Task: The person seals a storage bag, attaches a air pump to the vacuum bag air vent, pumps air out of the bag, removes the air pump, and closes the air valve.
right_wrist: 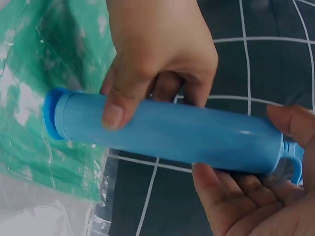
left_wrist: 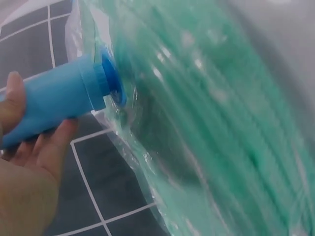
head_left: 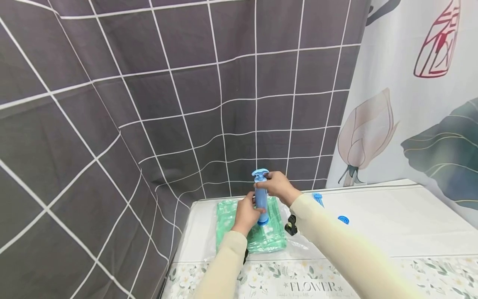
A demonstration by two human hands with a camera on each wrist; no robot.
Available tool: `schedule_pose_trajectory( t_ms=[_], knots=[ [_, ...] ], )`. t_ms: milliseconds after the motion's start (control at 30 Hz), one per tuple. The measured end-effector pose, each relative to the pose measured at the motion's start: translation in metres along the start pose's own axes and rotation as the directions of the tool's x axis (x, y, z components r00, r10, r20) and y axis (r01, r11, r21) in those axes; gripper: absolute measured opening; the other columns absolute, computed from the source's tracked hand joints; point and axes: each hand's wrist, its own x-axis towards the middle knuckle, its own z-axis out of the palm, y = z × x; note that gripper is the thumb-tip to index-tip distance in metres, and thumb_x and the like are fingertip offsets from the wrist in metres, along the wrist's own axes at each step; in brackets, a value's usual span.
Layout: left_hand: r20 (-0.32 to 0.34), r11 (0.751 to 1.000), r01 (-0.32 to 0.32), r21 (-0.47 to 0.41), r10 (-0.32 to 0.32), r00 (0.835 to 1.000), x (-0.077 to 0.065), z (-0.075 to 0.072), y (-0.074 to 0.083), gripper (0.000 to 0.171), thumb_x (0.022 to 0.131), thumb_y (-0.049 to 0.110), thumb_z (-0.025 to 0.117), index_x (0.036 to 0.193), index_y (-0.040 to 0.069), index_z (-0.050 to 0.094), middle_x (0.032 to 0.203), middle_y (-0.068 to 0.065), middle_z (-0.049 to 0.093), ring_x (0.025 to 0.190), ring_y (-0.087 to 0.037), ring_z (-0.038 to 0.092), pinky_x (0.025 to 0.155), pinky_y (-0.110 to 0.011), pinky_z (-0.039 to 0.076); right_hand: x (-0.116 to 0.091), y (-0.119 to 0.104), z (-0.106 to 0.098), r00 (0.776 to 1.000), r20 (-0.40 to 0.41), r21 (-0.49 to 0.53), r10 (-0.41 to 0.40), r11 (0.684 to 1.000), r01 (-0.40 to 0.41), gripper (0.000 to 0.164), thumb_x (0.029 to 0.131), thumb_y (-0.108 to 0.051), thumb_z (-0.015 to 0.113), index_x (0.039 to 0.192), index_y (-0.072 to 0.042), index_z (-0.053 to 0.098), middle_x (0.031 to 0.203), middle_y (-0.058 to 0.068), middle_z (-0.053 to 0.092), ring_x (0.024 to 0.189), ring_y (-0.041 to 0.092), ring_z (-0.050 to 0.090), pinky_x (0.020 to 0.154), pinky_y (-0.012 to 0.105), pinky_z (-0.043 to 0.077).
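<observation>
A light blue hand pump point(head_left: 262, 200) stands upright over a clear plastic bag point(head_left: 224, 245) with folded green fabric point(head_left: 267, 241) inside. My left hand point(head_left: 246, 214) grips the lower part of the barrel, thumb across its front. Higher up, my right hand point(head_left: 280, 186) holds the top of the barrel just below the T-shaped handle point(head_left: 260, 171). The handle sits close to the barrel's top. In the left wrist view, the pump's lower end meets a darker blue round valve point(left_wrist: 115, 81) on the bag. The right wrist view shows both hands around the barrel point(right_wrist: 172, 128).
On the white tabletop point(head_left: 373, 207) to the right lie a blue round cap point(head_left: 343, 219) and a small blue plastic piece point(head_left: 318, 198). A floral cloth point(head_left: 280, 274) with printed lettering runs along the front. Dark gridded curtain point(head_left: 239, 112) hangs behind and at left.
</observation>
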Motion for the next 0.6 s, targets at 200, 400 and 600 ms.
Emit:
schedule_pose_trajectory(
  t_ms=[200,400,600],
  knots=[
    [-0.072,1.0,0.022,0.016,-0.021,0.997,-0.004,0.003,0.002,0.062,0.092,0.01,0.096,0.146,-0.002,0.067,0.134,-0.025,0.081,0.124,-0.039,0.082,0.101,-0.048,0.072,-0.002,-0.003,0.006,0.995,-0.083,-0.144,-0.05,0.989,0.037,0.044,0.102,-0.036,0.084,0.118,0.002,0.068,0.095,0.006,0.063,0.088,0.022,0.059,0.077,0.033,0.054],
    [-0.128,0.998,0.056,0.024,-0.052,0.99,-0.005,0.008,0.0,0.06,0.089,0.014,0.1,0.138,-0.001,0.07,0.129,-0.024,0.083,0.12,-0.036,0.083,0.098,-0.044,0.072,-0.002,-0.007,0.012,0.982,-0.178,-0.253,-0.067,0.967,0.02,0.05,0.097,-0.046,0.089,0.095,-0.007,0.057,0.078,0.0,0.05,0.071,0.018,0.047,0.065,0.033,0.045],
    [-0.179,0.998,-0.004,0.07,0.017,0.984,-0.002,0.014,-0.01,0.055,0.086,0.019,0.102,0.127,0.001,0.069,0.115,-0.019,0.083,0.107,-0.03,0.083,0.09,-0.041,0.072,-0.001,-0.009,0.017,0.975,-0.211,-0.341,-0.073,0.94,-0.004,0.07,0.098,-0.051,0.088,0.135,0.003,0.062,0.125,0.023,0.076,0.111,0.038,0.075,0.097,0.055,0.066]
  ],
)
